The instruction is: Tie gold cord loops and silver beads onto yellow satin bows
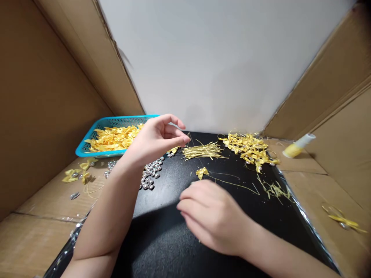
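My left hand is raised over the far part of the black work surface. Its thumb and one finger come together in a pinch, with the index finger lifted apart. A thin line shows by these fingertips, but what they hold is unclear. Just beyond them lies a bundle of gold wire ties. My right hand is closed nearer to me, its fingers curled together and their contents hidden. Past its knuckles lies a small yellow ribbon bow, with a thin gold wire stretching rightward nearby.
A blue basket of yellow ribbon pieces stands at back left. Silver beads lie beside my left forearm. Finished-looking bows with beads are piled at back right, near wire scraps and a spool-like tube. Cardboard walls flank both sides.
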`<action>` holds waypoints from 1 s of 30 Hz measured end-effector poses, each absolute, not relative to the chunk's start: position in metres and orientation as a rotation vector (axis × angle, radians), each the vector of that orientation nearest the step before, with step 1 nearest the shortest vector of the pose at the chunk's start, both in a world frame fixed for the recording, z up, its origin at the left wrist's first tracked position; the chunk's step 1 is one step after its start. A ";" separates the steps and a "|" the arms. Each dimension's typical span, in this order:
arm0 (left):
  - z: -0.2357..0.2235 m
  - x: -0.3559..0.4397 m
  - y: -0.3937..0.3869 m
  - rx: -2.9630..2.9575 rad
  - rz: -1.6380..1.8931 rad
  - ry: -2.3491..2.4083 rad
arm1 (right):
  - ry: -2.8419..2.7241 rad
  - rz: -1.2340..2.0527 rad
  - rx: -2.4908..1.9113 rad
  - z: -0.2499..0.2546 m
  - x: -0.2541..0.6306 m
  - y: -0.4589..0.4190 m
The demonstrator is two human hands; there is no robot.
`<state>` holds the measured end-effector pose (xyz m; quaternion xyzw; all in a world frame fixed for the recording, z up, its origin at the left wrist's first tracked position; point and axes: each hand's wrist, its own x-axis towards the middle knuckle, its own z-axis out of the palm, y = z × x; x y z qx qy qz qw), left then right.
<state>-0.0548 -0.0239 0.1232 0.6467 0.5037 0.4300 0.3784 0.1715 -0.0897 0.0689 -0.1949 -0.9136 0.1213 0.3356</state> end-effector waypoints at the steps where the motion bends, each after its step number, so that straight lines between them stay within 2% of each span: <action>1: 0.123 -0.054 -0.024 1.656 1.097 1.282 | -2.456 0.321 -0.483 0.058 0.152 -0.091; 7: 0.124 -0.055 -0.027 1.684 1.108 1.227 | -2.910 0.190 -0.602 0.011 0.065 -0.056; 12: 0.126 -0.061 -0.026 1.641 1.135 1.210 | -3.138 0.115 -0.916 0.021 0.054 -0.043; 14: 0.126 -0.065 -0.024 1.614 1.187 1.209 | -3.183 0.216 -0.820 0.039 0.076 -0.054; 18: 0.127 -0.071 -0.018 1.556 1.279 1.252 | -2.858 0.992 -0.556 0.079 0.146 -0.084; 21: 0.127 -0.073 -0.014 1.535 1.293 1.290 | -2.455 1.278 -0.571 0.099 0.195 -0.103; 25: 0.123 -0.075 -0.006 1.505 1.290 1.287 | -2.255 1.310 -0.667 0.105 0.231 -0.121; 30: 0.112 -0.077 0.003 1.431 1.207 1.179 | -2.423 1.056 -0.820 0.101 0.229 -0.133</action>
